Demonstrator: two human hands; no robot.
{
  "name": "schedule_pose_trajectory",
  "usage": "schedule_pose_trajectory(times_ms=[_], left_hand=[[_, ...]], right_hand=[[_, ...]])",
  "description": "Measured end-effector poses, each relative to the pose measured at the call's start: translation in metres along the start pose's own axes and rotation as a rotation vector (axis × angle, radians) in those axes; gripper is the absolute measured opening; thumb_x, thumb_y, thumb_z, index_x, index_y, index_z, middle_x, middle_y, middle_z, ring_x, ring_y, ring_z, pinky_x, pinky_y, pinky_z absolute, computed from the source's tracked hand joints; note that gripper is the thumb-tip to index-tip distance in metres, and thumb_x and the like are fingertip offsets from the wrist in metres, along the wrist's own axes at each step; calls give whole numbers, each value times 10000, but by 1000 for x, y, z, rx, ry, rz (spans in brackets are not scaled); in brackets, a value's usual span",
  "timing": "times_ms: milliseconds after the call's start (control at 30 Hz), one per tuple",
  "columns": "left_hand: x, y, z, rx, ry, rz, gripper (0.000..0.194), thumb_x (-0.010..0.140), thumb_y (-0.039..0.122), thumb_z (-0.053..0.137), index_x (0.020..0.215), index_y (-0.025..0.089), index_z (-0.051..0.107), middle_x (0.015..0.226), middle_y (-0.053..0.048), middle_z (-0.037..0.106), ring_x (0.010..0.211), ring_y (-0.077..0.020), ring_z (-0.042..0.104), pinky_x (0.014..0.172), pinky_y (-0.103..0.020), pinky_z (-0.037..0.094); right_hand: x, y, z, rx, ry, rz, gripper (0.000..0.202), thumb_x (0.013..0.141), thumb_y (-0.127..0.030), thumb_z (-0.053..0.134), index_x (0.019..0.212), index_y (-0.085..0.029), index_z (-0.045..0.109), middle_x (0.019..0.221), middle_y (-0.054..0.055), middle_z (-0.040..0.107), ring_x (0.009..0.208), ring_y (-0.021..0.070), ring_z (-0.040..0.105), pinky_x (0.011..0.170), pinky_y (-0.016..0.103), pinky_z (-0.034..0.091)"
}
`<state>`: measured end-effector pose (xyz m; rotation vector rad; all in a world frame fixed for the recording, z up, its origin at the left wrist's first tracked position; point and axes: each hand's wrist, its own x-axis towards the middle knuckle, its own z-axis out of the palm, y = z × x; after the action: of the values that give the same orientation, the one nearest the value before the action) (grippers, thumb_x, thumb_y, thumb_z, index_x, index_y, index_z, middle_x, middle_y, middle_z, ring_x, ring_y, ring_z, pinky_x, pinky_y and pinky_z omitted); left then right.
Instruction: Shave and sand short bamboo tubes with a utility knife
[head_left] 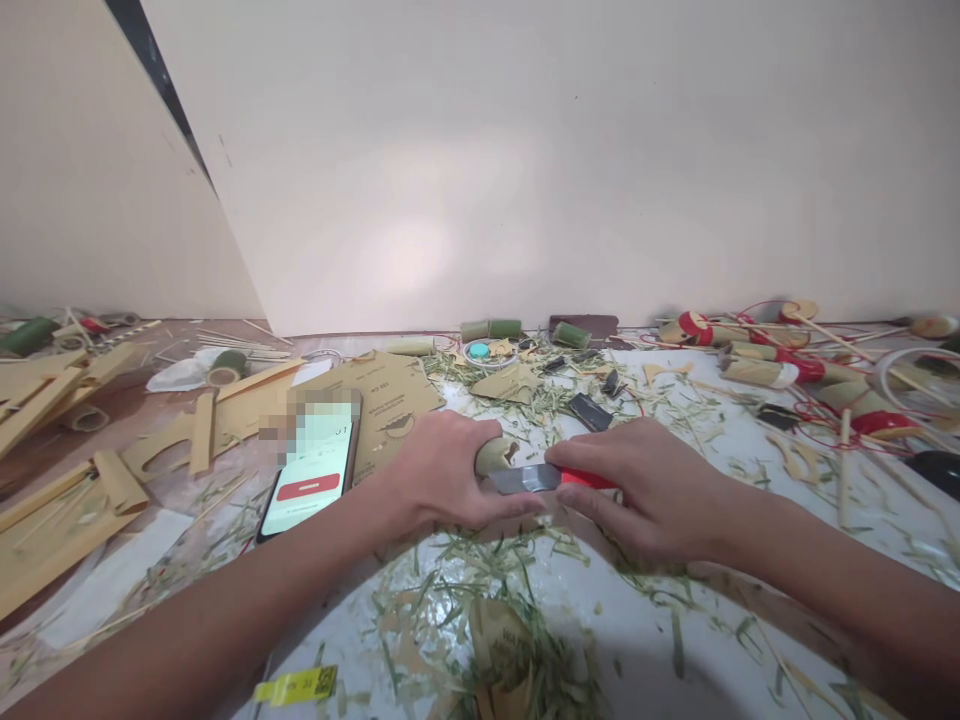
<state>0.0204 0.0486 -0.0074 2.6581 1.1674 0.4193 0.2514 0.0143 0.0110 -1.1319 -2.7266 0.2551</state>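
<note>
My left hand [450,470] is closed around a short piece of bamboo tube [493,457], whose broken-looking end faces right. In my right hand [637,490] is a knife with a red handle [581,479]. Its grey blade [525,479] points left and lies against or just in front of the bamboo; I cannot tell exactly where it touches. My left thumb stretches along below the blade. Green bamboo shavings [480,570] are scattered over the white surface under both hands.
A phone with a lit screen [319,465] lies left of my hands beside brown sandpaper [397,410]. Cut bamboo pieces [505,328] stand near the pale wall [525,150]. Red-wrapped bamboo parts [810,370] and string lie at the right, flat wooden pieces [202,432] at the left.
</note>
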Motion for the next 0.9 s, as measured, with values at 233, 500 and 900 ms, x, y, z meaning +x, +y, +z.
schedule_pose_trajectory(times_ms=[233, 500, 900], left_hand=[[0, 2, 1, -9, 9, 51, 570, 726, 753, 481, 621, 194, 462, 551, 5, 539, 517, -136, 443, 548, -282, 307], [1, 0, 0, -27, 8, 107, 481, 699, 665, 522, 622, 191, 527, 517, 4, 542, 484, -135, 450, 506, -278, 305], [0, 1, 3, 4, 75, 50, 483, 812, 617, 460, 578, 194, 455, 492, 15, 464, 478, -126, 381, 512, -288, 258]], right_hand=[[1, -5, -2, 36, -13, -12, 302, 950, -382, 381, 779, -197, 547, 638, -11, 555, 528, 117, 411, 547, 269, 210], [2, -8, 0, 80, -42, -14, 296, 958, -377, 390, 812, -194, 570, 654, -15, 571, 544, 115, 429, 545, 265, 213], [4, -1, 5, -28, 65, 60, 394, 986, -461, 341, 869, -204, 614, 620, -9, 589, 531, 128, 486, 534, 261, 212]])
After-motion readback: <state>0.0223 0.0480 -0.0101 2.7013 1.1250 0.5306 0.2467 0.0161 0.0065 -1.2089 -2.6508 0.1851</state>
